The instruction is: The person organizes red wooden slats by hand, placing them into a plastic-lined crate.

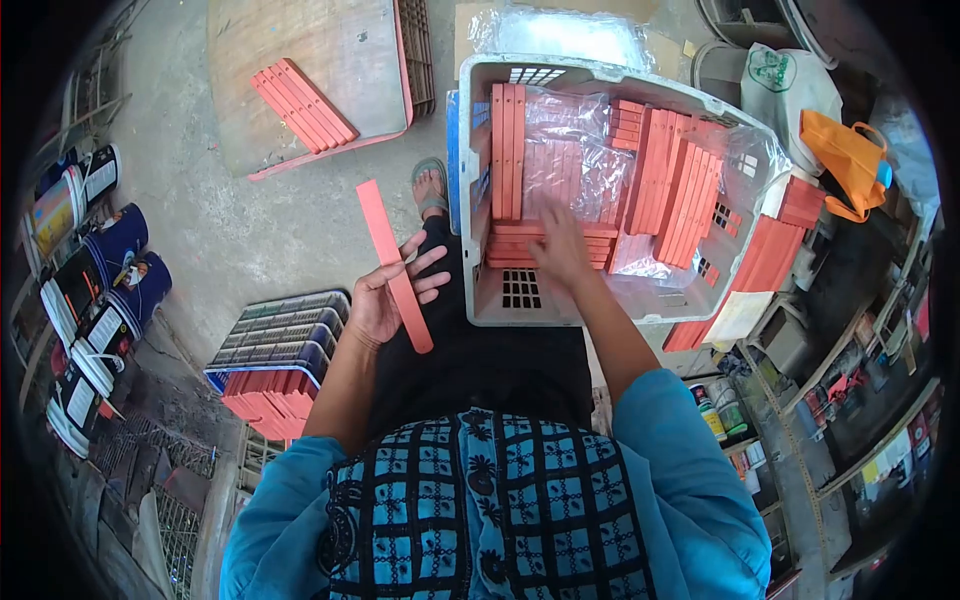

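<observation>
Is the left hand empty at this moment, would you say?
No, the left hand holds one long red strip.

The right hand [560,245] is motion-blurred, hiding its grip on the stacked strips [545,243].

Left hand [385,295] clasped, right hand [560,250] outstretched

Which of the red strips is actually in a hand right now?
The single red strip gripped by the left hand, held over the floor. The rest lie stacked; the right hand only reaches into the crate.
</observation>
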{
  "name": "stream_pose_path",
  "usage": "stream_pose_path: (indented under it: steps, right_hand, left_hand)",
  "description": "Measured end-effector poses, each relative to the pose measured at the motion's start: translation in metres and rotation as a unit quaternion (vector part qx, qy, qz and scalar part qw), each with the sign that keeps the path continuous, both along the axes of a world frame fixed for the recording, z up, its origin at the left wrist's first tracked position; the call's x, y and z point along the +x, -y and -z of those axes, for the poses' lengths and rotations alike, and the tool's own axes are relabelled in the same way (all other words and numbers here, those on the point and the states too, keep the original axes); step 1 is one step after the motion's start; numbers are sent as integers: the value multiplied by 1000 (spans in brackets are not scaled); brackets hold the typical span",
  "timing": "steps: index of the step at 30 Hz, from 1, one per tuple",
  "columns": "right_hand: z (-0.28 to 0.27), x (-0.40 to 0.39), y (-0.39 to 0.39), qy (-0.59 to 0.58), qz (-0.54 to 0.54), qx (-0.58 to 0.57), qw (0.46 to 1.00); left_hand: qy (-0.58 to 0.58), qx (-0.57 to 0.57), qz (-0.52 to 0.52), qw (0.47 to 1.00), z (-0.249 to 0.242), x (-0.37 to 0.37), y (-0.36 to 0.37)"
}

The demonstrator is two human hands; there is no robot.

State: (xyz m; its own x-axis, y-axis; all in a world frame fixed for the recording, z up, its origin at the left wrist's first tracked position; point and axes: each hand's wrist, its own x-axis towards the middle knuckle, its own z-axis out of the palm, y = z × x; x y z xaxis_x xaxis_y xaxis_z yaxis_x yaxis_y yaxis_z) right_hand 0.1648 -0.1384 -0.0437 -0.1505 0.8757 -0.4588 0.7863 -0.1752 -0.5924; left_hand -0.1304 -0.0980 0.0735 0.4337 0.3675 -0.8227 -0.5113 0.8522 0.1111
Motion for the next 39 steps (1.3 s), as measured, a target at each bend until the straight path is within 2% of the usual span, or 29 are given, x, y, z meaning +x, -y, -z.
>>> stream_pose_path:
  steps: [3,9,12,22,25,29,34,35,38,39]
  right_hand:
    - [-15,24,25,70,-237,-18,969]
    - [1,9,10,108,-356,-9,928]
    - [11,-2,15,153,-364,20,919]
    - [6,-14,18,172,-349,63,919]
    - [-15,-10,8,135,-363,30,921]
    - [-54,-3,8,13,-331,60,941]
    - [-153,-7,-12,-180,-280,106,937]
    - [-167,-10,-10,-186,-287,137,930]
    - [-195,-20,-10,-209,-301,225,903]
    - [-202,-24,-12,-222,-302,251,892]
  left_hand:
    - [-3,-4,-1,1000,2,1,4]
    - [-10,-7,-13,1000,8,9,15]
    - [-14,-7,-19,1000,7,14,20]
    - [-35,-6,-40,999,-2,19,27]
    - [-17,-5,-43,999,4,7,34]
    - [7,-15,-2,1000,-4,-5,37]
    - [25,-36,95,995,-39,19,19]
    - [48,-34,125,990,-38,22,17]
    - [36,-71,24,997,-56,68,14]
    - [57,-55,51,996,-62,68,12]
